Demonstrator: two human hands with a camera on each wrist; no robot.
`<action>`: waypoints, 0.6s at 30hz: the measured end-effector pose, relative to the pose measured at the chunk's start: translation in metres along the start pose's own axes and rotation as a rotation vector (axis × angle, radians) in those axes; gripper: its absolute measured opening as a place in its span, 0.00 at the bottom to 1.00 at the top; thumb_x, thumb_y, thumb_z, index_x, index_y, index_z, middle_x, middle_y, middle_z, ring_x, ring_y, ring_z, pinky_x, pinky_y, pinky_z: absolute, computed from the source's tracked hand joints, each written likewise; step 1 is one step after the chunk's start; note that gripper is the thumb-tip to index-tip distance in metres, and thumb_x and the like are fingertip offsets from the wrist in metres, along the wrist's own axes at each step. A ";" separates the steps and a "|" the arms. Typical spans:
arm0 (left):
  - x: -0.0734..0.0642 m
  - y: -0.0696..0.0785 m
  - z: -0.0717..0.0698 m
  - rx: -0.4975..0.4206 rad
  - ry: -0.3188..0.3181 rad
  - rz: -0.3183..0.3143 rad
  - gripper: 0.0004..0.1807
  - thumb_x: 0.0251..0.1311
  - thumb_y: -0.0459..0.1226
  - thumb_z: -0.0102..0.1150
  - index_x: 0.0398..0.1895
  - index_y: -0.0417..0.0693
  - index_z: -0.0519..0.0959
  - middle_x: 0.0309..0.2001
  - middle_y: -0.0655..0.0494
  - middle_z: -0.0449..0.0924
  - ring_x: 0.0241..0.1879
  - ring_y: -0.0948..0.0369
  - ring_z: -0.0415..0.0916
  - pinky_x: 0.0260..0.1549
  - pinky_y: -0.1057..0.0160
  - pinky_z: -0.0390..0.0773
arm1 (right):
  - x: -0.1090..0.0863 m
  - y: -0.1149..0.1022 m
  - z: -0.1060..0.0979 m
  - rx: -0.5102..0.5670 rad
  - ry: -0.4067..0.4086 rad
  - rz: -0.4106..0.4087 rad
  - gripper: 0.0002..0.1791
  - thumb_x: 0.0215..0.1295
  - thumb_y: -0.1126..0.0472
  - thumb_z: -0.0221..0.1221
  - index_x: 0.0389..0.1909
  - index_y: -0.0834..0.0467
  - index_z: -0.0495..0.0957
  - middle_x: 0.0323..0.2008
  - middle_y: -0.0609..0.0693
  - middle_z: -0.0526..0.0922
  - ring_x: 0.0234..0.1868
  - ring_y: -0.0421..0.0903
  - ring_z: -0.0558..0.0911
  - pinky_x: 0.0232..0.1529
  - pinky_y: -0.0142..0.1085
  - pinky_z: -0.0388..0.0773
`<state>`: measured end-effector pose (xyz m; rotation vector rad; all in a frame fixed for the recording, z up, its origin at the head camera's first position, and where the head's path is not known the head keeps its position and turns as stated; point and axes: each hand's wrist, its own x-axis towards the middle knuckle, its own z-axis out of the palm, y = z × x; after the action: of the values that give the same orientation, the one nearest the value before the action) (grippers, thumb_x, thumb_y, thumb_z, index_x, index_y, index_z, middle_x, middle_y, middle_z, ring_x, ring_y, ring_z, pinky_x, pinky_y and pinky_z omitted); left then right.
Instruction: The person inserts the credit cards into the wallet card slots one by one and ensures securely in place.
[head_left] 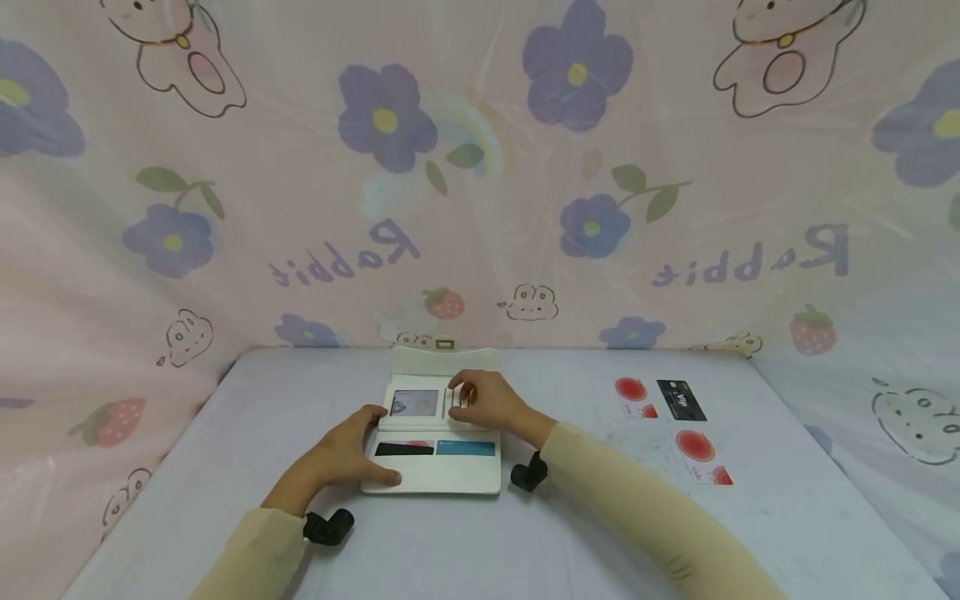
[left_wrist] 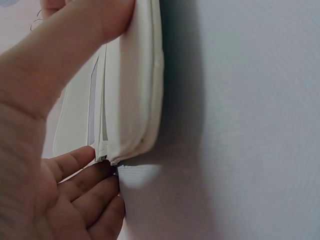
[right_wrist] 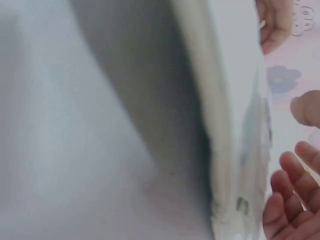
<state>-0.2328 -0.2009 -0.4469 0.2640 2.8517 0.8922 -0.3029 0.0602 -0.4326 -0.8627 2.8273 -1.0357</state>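
A white wallet [head_left: 442, 479] lies unfolded on the table, its far flap with a gold clasp [head_left: 446, 343] raised against the backdrop. A picture shows in its clear window [head_left: 415, 403]; a dark card [head_left: 405, 449] and a blue card [head_left: 466, 448] stick out of the near slots. My left hand [head_left: 341, 450] holds the wallet's left edge, thumb on the near panel, fingers at the fold. Above the far right slots is my right hand [head_left: 491, 400], thumb and forefinger spread apart at them. In the right wrist view no card shows between those fingers [right_wrist: 295, 182].
Right of the wallet lie a black VIP card [head_left: 682, 400] and two white cards with red circles, one farther [head_left: 634, 398] and one nearer [head_left: 703, 457]. Behind the white table [head_left: 420, 550] hangs a patterned cloth backdrop [head_left: 480, 208].
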 end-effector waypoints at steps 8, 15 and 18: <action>0.000 0.000 0.001 -0.006 -0.002 -0.002 0.62 0.25 0.59 0.80 0.67 0.44 0.62 0.68 0.43 0.66 0.68 0.44 0.62 0.64 0.40 0.65 | -0.010 -0.001 -0.009 0.002 -0.013 0.004 0.22 0.53 0.51 0.69 0.49 0.53 0.80 0.41 0.47 0.83 0.41 0.43 0.80 0.43 0.34 0.79; -0.001 0.001 0.001 -0.008 0.003 -0.003 0.61 0.25 0.58 0.80 0.67 0.45 0.62 0.67 0.44 0.66 0.68 0.45 0.63 0.64 0.40 0.65 | -0.020 -0.006 -0.017 0.008 0.005 0.001 0.22 0.54 0.52 0.68 0.50 0.53 0.80 0.47 0.51 0.83 0.48 0.49 0.80 0.50 0.44 0.78; -0.002 0.001 0.000 -0.002 0.003 -0.006 0.62 0.25 0.59 0.80 0.67 0.45 0.62 0.67 0.44 0.66 0.68 0.45 0.63 0.64 0.40 0.65 | -0.025 -0.010 -0.023 0.014 0.013 -0.004 0.23 0.55 0.53 0.68 0.51 0.55 0.79 0.50 0.52 0.82 0.50 0.52 0.80 0.51 0.46 0.78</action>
<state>-0.2309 -0.2001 -0.4462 0.2539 2.8526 0.8957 -0.2813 0.0798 -0.4133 -0.8638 2.8265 -1.0639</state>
